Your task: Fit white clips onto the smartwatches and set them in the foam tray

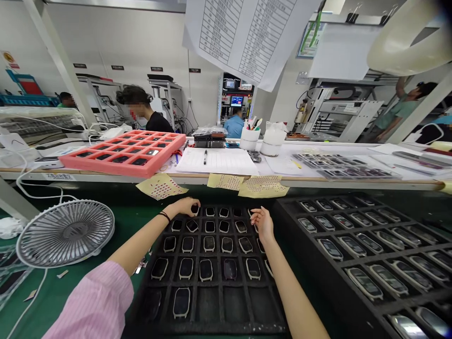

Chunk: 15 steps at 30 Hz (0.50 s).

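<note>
Black tray (208, 326), on green table (129, 212): watch cases in compartments. Left hand (184, 206): grip closed on one watch case (194, 210), far left corner. Right hand (263, 223): fingers bent, far right corner; cannot tell whether grip holds anything. Second tray (300, 235): at right.

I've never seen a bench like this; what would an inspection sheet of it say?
Surface: green bench, white shelf above.
Job's things: watches in a black foam tray; more in the right-hand tray.
Clutter: small scraps near the fan.
Grippers: none, bare hands; left hand on a back-row watch, right hand over the tray's right side, grip unclear.
Cables: white cable beside the fan.
Surroundings: pink tray on the shelf; people and machines behind.
</note>
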Each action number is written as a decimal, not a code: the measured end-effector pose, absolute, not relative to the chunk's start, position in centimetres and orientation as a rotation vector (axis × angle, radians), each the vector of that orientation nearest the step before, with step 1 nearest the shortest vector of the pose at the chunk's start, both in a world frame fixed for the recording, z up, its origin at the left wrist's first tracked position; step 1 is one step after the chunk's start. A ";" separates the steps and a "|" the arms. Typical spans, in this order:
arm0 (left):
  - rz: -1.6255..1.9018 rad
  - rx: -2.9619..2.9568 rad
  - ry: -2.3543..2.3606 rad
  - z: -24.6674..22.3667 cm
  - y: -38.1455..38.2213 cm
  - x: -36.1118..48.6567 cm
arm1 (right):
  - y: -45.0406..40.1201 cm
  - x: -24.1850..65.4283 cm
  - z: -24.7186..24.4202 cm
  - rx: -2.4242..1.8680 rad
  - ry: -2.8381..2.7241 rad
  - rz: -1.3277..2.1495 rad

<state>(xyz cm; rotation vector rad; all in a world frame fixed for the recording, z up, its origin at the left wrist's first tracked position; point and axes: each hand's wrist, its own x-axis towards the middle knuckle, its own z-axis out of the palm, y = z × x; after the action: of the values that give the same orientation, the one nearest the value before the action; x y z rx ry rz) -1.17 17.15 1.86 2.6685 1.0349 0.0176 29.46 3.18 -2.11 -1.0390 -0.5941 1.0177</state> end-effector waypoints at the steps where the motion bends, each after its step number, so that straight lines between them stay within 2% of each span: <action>1: 0.026 2.664 1.034 2.0 17.1 -1.1 | 3.1 29.8 -1.9 -1.035 -0.582 1.009; 7: 0.090 2.662 0.978 2.7 16.6 2.4 | 2.0 31.8 -0.2 -0.999 -0.538 0.935; 15: -0.064 2.670 0.936 1.0 17.3 7.2 | 1.2 32.6 0.9 -0.998 -0.494 0.883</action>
<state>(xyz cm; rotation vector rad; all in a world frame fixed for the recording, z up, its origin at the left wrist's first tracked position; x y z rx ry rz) 7.17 17.34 1.03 2.6695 0.9359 -0.0639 32.60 1.16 0.88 -0.9975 -0.4943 0.8831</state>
